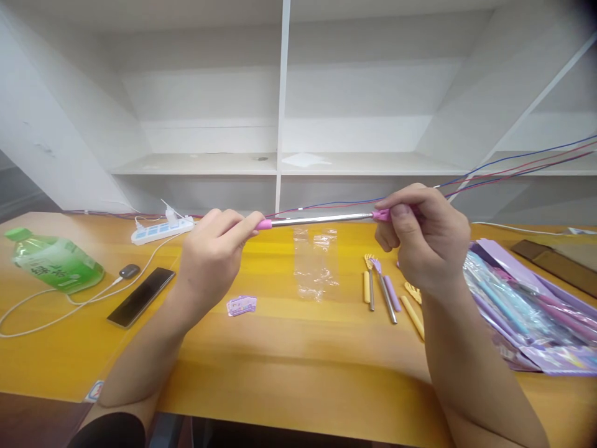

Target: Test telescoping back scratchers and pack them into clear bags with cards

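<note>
Between my hands a back scratcher [321,219] is stretched out level above the table, its silver rod showing. My left hand [217,249] is closed around its pink handle, of which only the end shows. With thumb and fingers, my right hand [420,236] pinches the pink head at the other end and hides most of it. Below, on the table, lie a yellow scratcher head with rod [371,292], a purple scratcher head with rod [387,298], a purple handle [392,294] and a yellow handle [412,316].
A clear plastic bag [316,264] and small purple cards [242,305] lie mid-table. On the right stands a purple box [550,361] of wrapped scratchers. A green bottle [58,261], a phone [141,297] and a power strip [161,230] are on the left; shelves [196,163] rise behind.
</note>
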A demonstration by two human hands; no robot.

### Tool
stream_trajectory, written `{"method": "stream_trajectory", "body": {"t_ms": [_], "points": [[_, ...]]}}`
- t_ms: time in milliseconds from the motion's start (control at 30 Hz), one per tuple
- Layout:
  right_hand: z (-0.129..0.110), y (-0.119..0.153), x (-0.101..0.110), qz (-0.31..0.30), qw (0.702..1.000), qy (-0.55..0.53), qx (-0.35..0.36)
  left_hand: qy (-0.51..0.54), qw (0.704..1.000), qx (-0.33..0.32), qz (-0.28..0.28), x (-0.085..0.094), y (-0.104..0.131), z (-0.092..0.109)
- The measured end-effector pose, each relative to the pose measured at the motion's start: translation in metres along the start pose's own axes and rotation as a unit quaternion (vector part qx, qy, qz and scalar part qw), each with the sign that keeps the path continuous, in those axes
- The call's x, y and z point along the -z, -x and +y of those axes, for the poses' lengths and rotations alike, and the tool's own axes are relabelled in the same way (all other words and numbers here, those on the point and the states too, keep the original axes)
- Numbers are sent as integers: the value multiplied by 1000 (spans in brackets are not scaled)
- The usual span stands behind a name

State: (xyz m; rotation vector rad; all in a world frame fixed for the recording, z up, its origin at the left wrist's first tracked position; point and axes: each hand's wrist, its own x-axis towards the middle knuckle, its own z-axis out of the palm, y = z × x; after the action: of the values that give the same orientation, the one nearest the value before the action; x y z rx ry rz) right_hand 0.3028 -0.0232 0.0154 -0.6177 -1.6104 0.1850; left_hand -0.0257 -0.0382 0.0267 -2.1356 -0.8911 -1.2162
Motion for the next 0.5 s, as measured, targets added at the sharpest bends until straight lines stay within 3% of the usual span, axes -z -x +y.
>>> {"method": "stream_trajectory", "body": {"t_ms": [133,500], "points": [[-6,1,-4,-4,999,-36,-27,3,1000,4,2,2,0,2],[-11,3,-3,-14,999,-45,-15,12,1000,8,-2,-3,0,7]]}}
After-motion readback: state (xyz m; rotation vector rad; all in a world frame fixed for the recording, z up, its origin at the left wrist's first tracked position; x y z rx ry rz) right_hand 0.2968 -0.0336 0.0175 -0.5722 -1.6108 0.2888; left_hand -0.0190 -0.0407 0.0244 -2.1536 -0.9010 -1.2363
